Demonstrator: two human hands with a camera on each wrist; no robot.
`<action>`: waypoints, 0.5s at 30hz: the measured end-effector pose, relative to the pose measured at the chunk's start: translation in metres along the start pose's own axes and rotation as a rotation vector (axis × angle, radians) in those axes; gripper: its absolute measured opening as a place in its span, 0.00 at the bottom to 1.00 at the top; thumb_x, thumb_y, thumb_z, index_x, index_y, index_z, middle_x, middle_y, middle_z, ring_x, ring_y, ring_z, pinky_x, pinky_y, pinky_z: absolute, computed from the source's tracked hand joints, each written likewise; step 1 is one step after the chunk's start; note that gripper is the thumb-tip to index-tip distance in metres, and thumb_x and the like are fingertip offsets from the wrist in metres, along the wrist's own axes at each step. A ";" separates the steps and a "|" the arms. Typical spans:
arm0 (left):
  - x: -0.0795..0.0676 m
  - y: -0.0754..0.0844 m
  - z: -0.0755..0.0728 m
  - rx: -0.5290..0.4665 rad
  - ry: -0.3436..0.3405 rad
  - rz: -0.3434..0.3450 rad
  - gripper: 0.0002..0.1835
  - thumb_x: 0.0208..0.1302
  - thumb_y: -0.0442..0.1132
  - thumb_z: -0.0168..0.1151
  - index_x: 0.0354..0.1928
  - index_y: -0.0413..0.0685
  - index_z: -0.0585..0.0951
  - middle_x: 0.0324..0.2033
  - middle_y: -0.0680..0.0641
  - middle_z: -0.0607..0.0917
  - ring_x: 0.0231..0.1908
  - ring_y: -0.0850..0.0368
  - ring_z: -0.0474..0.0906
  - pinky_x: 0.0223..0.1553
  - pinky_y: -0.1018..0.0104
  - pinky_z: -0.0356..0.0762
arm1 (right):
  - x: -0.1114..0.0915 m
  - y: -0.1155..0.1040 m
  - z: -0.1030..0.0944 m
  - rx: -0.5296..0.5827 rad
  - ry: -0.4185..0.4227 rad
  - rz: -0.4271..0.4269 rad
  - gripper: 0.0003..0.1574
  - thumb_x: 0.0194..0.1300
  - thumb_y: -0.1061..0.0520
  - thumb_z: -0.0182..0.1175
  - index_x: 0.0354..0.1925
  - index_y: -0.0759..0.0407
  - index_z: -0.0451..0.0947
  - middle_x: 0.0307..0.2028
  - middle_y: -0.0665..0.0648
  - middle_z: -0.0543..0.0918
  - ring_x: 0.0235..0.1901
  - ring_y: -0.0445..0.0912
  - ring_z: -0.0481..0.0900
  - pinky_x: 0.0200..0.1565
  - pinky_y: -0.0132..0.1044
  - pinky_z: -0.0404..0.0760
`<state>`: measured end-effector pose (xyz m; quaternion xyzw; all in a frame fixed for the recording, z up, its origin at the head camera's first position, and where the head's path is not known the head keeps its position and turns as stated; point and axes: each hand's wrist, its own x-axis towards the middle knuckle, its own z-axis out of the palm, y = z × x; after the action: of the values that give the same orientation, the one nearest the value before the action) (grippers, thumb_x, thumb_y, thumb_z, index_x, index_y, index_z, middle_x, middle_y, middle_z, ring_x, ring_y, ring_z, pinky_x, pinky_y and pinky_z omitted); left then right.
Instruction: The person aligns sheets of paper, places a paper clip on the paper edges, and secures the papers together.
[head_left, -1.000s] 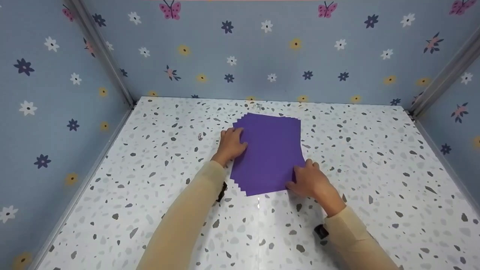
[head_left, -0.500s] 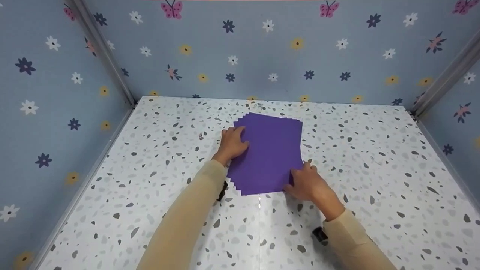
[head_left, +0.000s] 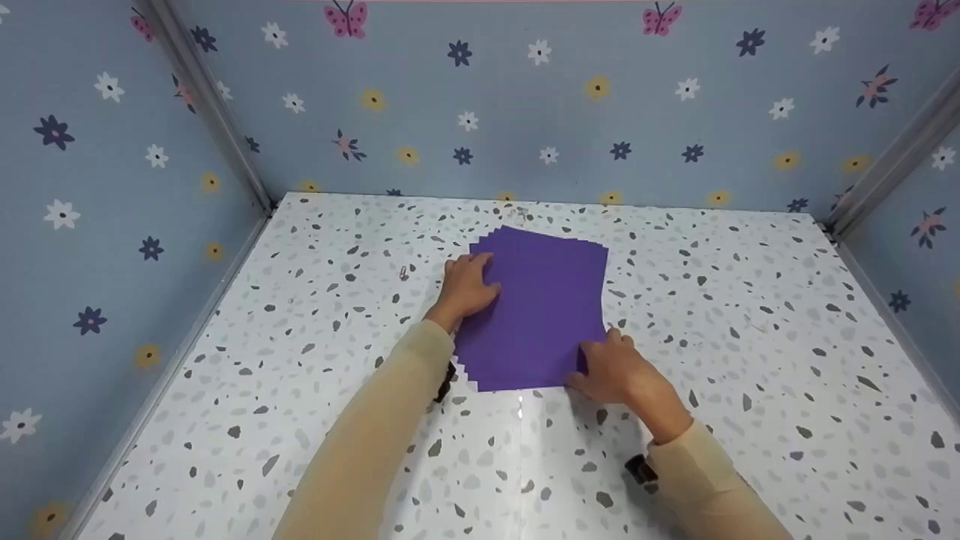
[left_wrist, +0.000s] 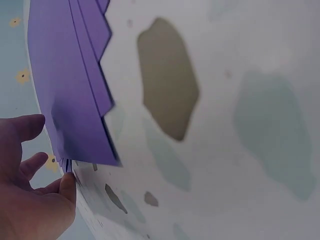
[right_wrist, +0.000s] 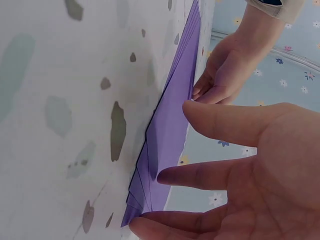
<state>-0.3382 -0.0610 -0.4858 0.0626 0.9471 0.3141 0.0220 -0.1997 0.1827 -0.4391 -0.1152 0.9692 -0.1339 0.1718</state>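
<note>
A stack of purple paper (head_left: 540,307) lies on the speckled table, its sheets slightly fanned so that stepped corners show at the upper left and lower left. My left hand (head_left: 466,289) rests on the stack's left edge, thumb on the top sheet. In the left wrist view, fingertips of the left hand (left_wrist: 35,190) touch the paper (left_wrist: 75,90) and its layered edge. At the lower right corner my right hand (head_left: 619,371) touches the stack. The right wrist view shows the right hand (right_wrist: 250,170) with fairly straight, spread fingers against the sheets (right_wrist: 170,130).
A small paper clip (head_left: 403,273) lies left of the stack on the white terrazzo-patterned table (head_left: 300,420). Blue flowered panels stand at the back (head_left: 420,112), left (head_left: 112,195) and right (head_left: 930,262). Dark devices sit under both sleeves.
My right hand has shifted slightly down and left along the stack's corner. The lower left stepped edge has spread left, and the upper right corner has shifted right. My left hand stays nearly still.
</note>
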 end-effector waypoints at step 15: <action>-0.007 -0.004 -0.014 -0.020 -0.077 0.045 0.34 0.76 0.41 0.60 0.80 0.41 0.66 0.75 0.35 0.70 0.75 0.37 0.62 0.77 0.50 0.58 | 0.006 0.031 -0.030 0.107 -0.046 -0.157 0.43 0.79 0.46 0.60 0.74 0.76 0.65 0.58 0.74 0.82 0.61 0.66 0.79 0.65 0.62 0.75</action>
<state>-0.3329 -0.0728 -0.4771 0.0956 0.9406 0.3215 0.0518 -0.2212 0.2171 -0.4235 -0.1847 0.9445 -0.1957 0.1886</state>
